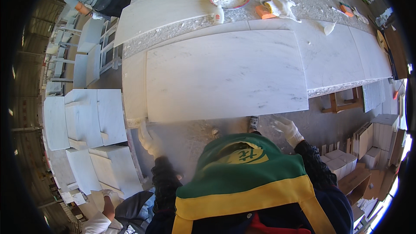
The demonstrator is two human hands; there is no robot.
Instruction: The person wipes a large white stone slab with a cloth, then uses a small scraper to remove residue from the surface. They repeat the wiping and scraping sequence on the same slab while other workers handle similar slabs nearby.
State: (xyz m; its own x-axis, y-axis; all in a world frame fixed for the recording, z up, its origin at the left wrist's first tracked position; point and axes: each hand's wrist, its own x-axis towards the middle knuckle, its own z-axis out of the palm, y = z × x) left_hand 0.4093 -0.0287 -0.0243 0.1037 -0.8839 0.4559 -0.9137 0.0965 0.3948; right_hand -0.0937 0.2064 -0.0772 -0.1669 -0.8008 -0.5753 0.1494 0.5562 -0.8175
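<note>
Below slab (pixel 225 76) edge: right hand (pixel 287 130) spread, left hand (pixel 148 142) blurred, grip unclear (floor (pixel 188 143) between).

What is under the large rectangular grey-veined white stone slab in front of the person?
Flat pale stone panels show past its left, far and right edges; what lies beneath the slab itself is covered and cannot be seen.

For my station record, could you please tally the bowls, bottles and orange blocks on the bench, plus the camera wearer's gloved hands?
Bowl: 1, the red-rimmed bowl
Bottle: 1, the white bottle
Orange blocks: 2
Gloved hands: 2, left hand and right hand
Total: 6
</note>
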